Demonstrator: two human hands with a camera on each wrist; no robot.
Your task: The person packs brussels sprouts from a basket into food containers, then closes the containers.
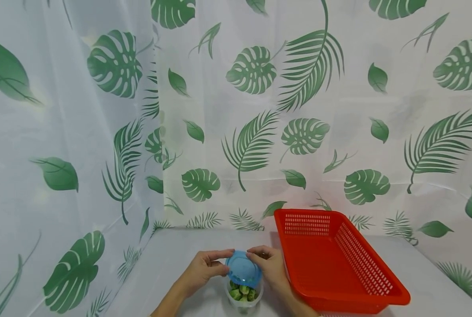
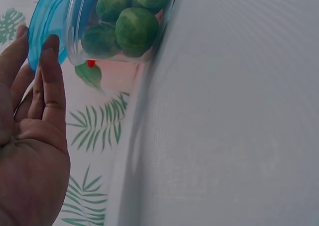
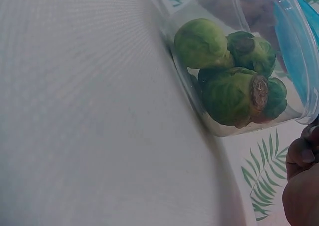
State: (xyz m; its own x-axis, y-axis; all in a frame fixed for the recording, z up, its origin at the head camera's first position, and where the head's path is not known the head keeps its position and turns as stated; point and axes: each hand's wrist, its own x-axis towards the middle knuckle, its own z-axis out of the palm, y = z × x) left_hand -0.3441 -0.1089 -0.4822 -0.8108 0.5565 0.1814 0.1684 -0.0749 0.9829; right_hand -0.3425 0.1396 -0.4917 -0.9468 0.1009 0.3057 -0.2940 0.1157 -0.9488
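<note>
A clear plastic tub (image 1: 241, 304) of Brussels sprouts (image 1: 244, 292) stands on the table. Over its far part is a translucent blue lid (image 1: 243, 267), tilted, so the sprouts show at the near side. My left hand (image 1: 206, 268) pinches the lid's left edge between thumb and fingers. On the opposite edge, my right hand (image 1: 271, 264) grips the lid with curled fingers. Several sprouts (image 3: 232, 89) show through the tub wall in the right wrist view. The left wrist view has the blue lid (image 2: 47, 24) at the tub's mouth, beside my fingertips.
A red plastic basket (image 1: 319, 259) with perforated sides stands right of the tub, close to my right forearm. White sheeting with green leaf prints (image 1: 252, 70) hangs behind and to the left of the white table (image 1: 204, 240).
</note>
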